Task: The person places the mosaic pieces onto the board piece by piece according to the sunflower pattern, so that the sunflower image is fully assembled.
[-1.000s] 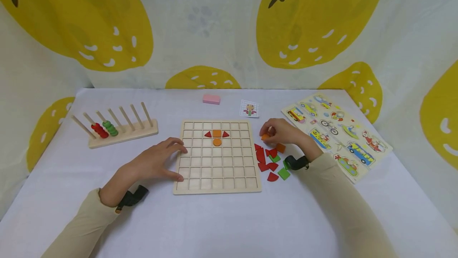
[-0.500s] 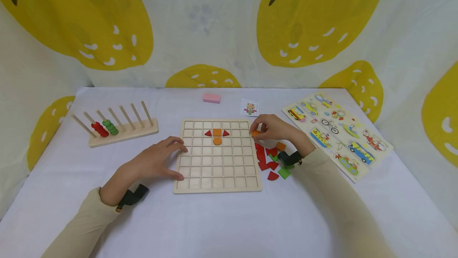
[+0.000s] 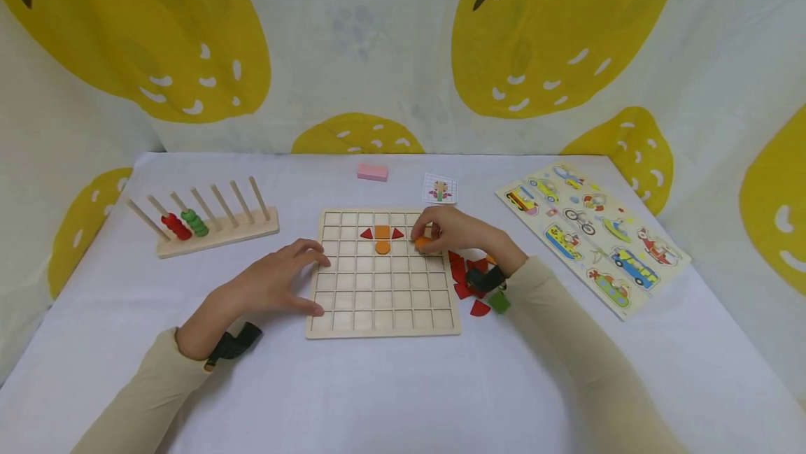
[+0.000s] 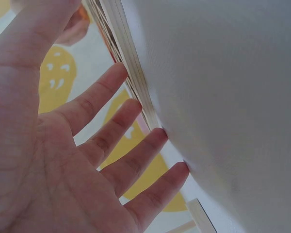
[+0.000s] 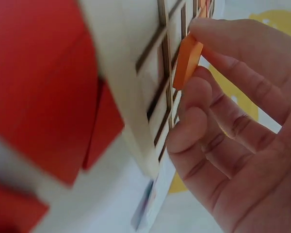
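Note:
A wooden grid board (image 3: 382,300) lies on the white table, with two red pieces, an orange square (image 3: 381,233) and an orange circle in its upper rows. My right hand (image 3: 450,230) pinches a small orange piece (image 3: 422,240) (image 5: 186,60) just over the board's upper right cells. The left hand (image 3: 277,282) (image 4: 87,160) rests with fingers spread against the board's left edge (image 4: 131,63). Loose red and green pieces (image 3: 469,286) lie right of the board, partly hidden by my right wrist.
A wooden peg rack (image 3: 214,223) with red and green rings stands at the left. A pink block (image 3: 372,172) and a pattern card (image 3: 439,189) lie behind the board. A vehicle puzzle board (image 3: 592,233) lies at the right. A lemon-print cloth hangs behind.
My right hand has carried the orange piece leftward from the loose pile to above the board's upper right cells. The left hand has stayed at the board's edge.

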`<state>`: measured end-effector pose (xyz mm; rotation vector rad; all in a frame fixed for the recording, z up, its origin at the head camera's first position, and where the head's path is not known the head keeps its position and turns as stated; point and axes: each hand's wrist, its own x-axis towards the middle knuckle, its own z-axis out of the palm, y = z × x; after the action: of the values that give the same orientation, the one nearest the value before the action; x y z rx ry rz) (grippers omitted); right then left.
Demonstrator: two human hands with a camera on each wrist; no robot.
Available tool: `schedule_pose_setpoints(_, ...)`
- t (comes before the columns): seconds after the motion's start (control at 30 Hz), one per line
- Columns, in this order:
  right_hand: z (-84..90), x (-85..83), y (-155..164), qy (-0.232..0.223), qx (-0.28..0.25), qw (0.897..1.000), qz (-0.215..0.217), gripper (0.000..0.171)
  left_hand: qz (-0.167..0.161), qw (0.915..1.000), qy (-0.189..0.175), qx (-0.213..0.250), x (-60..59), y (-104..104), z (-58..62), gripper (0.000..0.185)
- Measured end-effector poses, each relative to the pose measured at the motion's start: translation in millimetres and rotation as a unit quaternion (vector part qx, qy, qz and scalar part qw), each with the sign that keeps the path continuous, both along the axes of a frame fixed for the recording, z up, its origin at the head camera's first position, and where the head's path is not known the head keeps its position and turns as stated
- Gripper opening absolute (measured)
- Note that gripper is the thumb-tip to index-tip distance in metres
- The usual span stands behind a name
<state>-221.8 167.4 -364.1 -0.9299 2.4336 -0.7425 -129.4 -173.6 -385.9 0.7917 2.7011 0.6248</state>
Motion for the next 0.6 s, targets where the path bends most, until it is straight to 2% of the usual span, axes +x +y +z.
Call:
schedule_pose_setpoints(0.3,-6.5,1.8,-16,-0.003,-0.025,0.999,0.042,0.017,0.0,1.0,0.0,0.001,0.0,1,1.5,0.073)
schedule_pose_setpoints(0.6,-7.9,1.3,-21,0.003,-0.026,0.998,0.05,0.016,0.001,1.0,0.002,-0.003,-0.1,1,0.6,0.073)
